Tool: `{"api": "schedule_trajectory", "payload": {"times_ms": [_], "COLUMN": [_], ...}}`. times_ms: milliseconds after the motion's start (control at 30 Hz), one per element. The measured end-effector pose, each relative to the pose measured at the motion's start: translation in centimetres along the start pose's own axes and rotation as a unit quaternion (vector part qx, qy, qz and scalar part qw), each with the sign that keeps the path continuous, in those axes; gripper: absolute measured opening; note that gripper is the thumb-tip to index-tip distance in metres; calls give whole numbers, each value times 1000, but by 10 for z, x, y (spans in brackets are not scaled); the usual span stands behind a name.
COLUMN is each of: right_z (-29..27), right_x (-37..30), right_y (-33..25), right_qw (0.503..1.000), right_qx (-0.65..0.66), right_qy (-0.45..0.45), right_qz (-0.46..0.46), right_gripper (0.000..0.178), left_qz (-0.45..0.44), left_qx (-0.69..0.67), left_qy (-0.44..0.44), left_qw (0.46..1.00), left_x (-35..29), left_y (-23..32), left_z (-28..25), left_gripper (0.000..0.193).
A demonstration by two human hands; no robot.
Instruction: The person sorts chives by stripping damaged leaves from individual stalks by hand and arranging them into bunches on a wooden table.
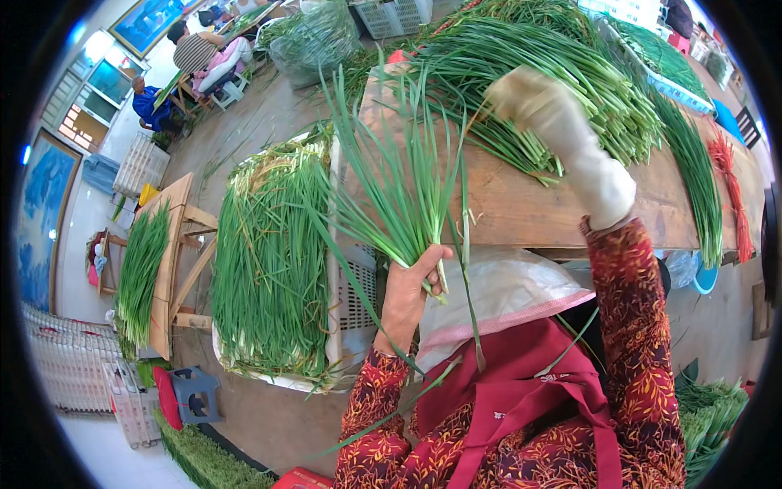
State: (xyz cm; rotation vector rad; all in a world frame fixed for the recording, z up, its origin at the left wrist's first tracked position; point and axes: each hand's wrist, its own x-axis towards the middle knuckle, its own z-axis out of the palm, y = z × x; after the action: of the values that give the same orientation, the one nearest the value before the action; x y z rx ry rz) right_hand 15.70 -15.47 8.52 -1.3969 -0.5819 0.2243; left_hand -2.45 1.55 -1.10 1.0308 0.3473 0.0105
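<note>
Greens [273, 261] fill the crate [334, 326] at nine o'clock, the left hand [407, 295] wraps its grip round a central bunch [411, 191] near its pale ends, seemingly so leaves fan toward twelve, and the right hand [542, 106], by the pile [607, 110] at half past one, blurs beyond telling its grip.

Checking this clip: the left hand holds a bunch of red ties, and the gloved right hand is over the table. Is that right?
Not quite. In the head view, the left hand holds a bunch of green stalks instead. The gloved right hand is indeed over the table.
</note>
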Motion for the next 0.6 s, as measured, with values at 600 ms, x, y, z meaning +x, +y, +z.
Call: {"api": "schedule_trajectory", "payload": {"times_ms": [600], "right_z": [67], "right_x": [-66], "right_y": [52], "right_qw": [970], "right_qx": [53], "right_qy": [-28], "right_qz": [235], "right_gripper": [25], "left_qz": [61], "left_qx": [-11], "left_qy": [-5], "left_qw": [998], "left_x": [9], "left_y": [-1], "left_z": [30], "left_gripper": [17]}}
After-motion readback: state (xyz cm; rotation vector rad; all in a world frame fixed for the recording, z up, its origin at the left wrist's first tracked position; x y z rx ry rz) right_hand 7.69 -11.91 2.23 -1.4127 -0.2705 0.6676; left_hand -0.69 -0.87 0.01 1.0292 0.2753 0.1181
